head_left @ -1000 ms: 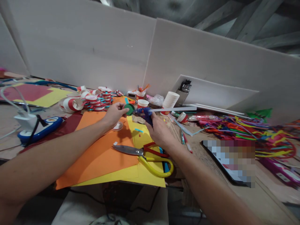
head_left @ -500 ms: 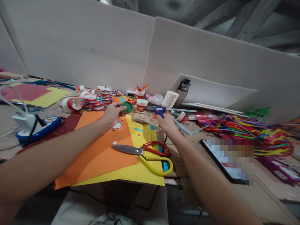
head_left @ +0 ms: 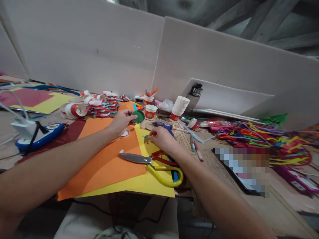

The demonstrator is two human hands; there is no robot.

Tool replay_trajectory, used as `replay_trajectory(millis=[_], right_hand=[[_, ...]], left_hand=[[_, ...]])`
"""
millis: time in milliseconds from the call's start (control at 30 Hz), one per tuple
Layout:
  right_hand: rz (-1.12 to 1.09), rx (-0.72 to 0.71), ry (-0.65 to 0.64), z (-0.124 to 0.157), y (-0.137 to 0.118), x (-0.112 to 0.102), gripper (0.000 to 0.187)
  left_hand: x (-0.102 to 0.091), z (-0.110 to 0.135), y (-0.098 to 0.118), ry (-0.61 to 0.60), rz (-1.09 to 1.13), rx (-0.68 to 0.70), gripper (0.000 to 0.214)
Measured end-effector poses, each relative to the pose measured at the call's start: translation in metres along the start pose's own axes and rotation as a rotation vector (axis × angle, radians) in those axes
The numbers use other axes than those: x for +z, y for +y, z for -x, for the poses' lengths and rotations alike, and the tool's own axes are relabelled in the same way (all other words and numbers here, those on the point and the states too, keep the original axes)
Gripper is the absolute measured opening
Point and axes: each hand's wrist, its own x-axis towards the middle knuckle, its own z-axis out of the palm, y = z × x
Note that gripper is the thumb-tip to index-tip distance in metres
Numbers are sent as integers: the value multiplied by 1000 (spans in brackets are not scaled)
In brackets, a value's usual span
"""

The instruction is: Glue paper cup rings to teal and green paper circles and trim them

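My left hand [head_left: 121, 121] is held over the orange paper [head_left: 107, 159] and pinches a small green disc [head_left: 138, 116] by its edge. My right hand [head_left: 160, 139] rests low on the yellow paper [head_left: 153, 184], its fingertips closed on a small blue paper strip [head_left: 145, 136]. Just behind that hand a blue glue gun [head_left: 163, 125] lies on the table with nothing holding it. Red and yellow handled scissors [head_left: 152, 162] lie shut on the papers near my right wrist.
A stack of paper cups [head_left: 179, 107], a red and white cup [head_left: 150, 112] and a dark bottle [head_left: 195, 93] stand at the back. Cut cup pieces [head_left: 99, 104] lie back left, a blue power strip [head_left: 37, 136] left, a phone [head_left: 241, 169] and coloured pipe cleaners [head_left: 274, 139] right.
My right hand took the glue gun away from the green disc, laid it on the table, then moved down to the blue strip. My left hand kept holding the disc.
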Motion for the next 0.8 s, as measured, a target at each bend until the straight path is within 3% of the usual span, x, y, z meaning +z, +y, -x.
replay_trajectory(millis=[200, 367, 467, 600, 700, 800], right_hand=[[22, 131, -155, -8, -9, 10, 12], [-4, 136, -170, -10, -8, 11, 14], [-86, 157, -68, -9, -3, 14, 12], [-519, 65, 173, -13, 5, 22, 12], [-720, -31, 237, -17, 7, 26, 15], [-738, -53, 248, -19, 6, 28, 16]], left_hand=[[2, 5, 2, -65, -21, 3, 21], [3, 7, 2, -68, -9, -15, 23], [2, 6, 2, -69, 21, -31, 21], [2, 5, 2, -37, 75, -62, 19], [5, 6, 4, -40, 88, -82, 19], [8, 9, 5, -70, 63, -97, 17]])
